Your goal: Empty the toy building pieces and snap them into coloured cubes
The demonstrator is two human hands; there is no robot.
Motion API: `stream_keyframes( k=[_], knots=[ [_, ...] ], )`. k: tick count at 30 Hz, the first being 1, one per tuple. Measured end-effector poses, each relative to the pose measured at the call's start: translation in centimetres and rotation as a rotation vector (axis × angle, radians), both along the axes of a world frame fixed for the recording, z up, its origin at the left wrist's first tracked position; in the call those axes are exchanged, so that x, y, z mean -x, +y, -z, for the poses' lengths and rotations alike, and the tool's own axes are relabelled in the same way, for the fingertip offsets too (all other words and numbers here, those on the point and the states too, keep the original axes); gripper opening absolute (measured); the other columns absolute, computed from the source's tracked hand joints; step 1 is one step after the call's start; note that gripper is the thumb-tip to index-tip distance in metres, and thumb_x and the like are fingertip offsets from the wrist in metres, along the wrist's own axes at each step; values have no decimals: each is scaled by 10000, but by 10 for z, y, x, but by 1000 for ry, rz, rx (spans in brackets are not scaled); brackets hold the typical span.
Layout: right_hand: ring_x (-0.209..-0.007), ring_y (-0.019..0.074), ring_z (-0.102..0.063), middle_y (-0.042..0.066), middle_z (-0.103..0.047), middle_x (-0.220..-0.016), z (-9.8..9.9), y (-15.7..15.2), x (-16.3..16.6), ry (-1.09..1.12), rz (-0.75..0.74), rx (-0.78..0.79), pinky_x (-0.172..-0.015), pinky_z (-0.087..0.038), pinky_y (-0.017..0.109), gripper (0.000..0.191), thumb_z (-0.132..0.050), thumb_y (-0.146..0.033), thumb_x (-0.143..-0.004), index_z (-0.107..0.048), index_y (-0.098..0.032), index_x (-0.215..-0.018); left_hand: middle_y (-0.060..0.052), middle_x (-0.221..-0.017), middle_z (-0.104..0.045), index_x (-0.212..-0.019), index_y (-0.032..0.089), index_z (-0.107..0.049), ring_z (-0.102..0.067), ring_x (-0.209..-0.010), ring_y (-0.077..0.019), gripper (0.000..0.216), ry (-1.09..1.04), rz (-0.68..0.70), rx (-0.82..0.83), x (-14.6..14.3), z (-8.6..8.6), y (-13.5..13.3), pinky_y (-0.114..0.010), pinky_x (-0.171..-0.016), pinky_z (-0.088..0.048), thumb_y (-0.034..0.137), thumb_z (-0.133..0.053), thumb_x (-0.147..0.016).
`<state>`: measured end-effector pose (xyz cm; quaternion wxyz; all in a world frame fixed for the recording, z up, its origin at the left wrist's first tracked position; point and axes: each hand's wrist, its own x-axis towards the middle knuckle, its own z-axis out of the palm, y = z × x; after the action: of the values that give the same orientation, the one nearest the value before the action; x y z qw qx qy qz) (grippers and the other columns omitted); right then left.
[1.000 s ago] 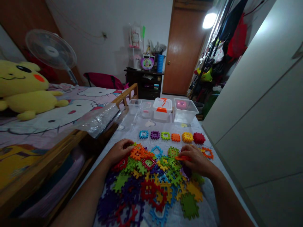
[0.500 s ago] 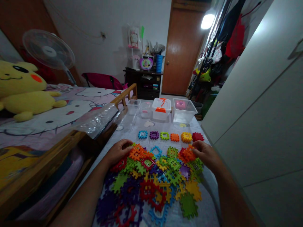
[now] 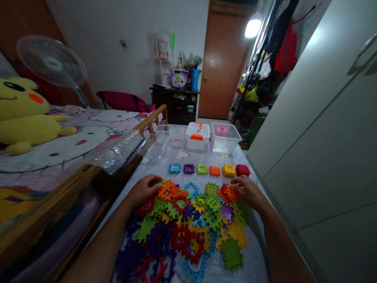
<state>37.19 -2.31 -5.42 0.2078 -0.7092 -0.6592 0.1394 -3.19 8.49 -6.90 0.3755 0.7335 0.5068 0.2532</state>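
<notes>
A heap of colourful notched plastic building tiles is spread over the cloth-covered table. My left hand (image 3: pixel 145 190) rests at the heap's left edge, fingers loosely curved and apart, beside an orange window tile (image 3: pixel 167 190). On the other side, my right hand (image 3: pixel 249 191) hovers over or touches an orange tile (image 3: pixel 232 193) lying by red ones; its fingers are apart. Beyond the heap runs a row of small tile stacks: blue (image 3: pixel 174 168), purple (image 3: pixel 189 168), light green (image 3: pixel 202 169), orange (image 3: pixel 215 170), yellow (image 3: pixel 229 170) and red (image 3: pixel 243 169).
Behind the row stand an open clear bin (image 3: pixel 226 143), a lidded box with an orange latch (image 3: pixel 198 143) and smaller clear containers (image 3: pixel 163 135). A wooden bed rail (image 3: pixel 88 177) borders the left; a white cabinet (image 3: pixel 324 137) stands at right.
My right hand has lifted slightly and opened its fingers away from the orange tile. My left hand stays almost in place. The whole view has shifted a little.
</notes>
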Motion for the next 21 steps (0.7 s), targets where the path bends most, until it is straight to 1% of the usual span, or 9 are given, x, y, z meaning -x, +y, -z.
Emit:
stream_keyframes(
  k=[2, 4, 7, 9, 11, 16, 18, 21],
  knots=[
    [-1028, 217, -578, 85, -608, -1057, -2, -3, -1, -3, -51, 11, -944, -435, 366, 272, -485, -203, -806, -677, -194, -999, -62, -951, -694, -958, 174, -665, -639, -904, -253, 422, -6, -8, 5, 0, 0, -1, -348, -832, -494, 527, -599, -735],
    [-1132, 246, -530, 94, -581, -1174, -5, -7, -1, -4, -110, 53, -1007, -397, 405, 327, -544, -287, -802, -654, -207, -1099, -58, -943, -694, -957, 176, -666, -641, -895, -251, 424, -14, -14, 11, 0, 0, -1, -349, -827, -496, 528, -603, -729],
    [-1256, 293, -436, 99, -507, -1320, -9, -13, 0, -29, -132, 145, -1071, -333, 459, 532, -660, -376, -724, -589, -233, -1231, -57, -947, -695, -962, 176, -669, -644, -874, -244, 426, -8, -17, 14, 0, 0, 0, -344, -810, -499, 528, -603, -731],
    [-1272, 304, -416, 103, -501, -1325, -10, -13, 1, -58, -126, 180, -1088, -306, 474, 577, -679, -352, -697, -574, -234, -1252, -59, -947, -697, -964, 175, -672, -645, -865, -242, 427, -5, -16, 12, 0, 1, 0, -339, -799, -498, 526, -604, -732],
    [-1259, 299, -422, 105, -513, -1295, -10, -12, 3, -74, -130, 184, -1090, -304, 467, 560, -665, -310, -697, -578, -221, -1243, -63, -948, -699, -966, 173, -672, -643, -876, -244, 424, -4, -11, 13, 0, 1, 1, -333, -794, -497, 521, -606, -734],
    [-1178, 264, -476, 92, -534, -1212, -16, -12, 3, -36, -147, 135, -1045, -365, 432, 479, -629, -250, -711, -592, -212, -1187, -55, -912, -704, -939, 177, -673, -649, -867, -247, 440, -34, -27, 42, -2, -4, -2, -330, -785, -504, 543, -630, -698],
    [-1175, 252, -481, 80, -532, -1210, -20, -14, 0, -2, -161, 107, -1043, -372, 419, 483, -618, -233, -714, -583, -225, -1195, -54, -898, -703, -932, 176, -670, -653, -854, -249, 467, -41, -40, 54, -3, -6, -3, -336, -783, -509, 566, -635, -678],
    [-1195, 239, -469, 68, -519, -1233, -23, -17, -4, 42, -226, 88, -1056, -365, 404, 520, -612, -206, -715, -565, -247, -1232, -57, -908, -702, -936, 175, -664, -654, -863, -252, 481, -27, -37, 55, -3, -7, -3, -338, -786, -511, 584, -621, -685]
  ],
)
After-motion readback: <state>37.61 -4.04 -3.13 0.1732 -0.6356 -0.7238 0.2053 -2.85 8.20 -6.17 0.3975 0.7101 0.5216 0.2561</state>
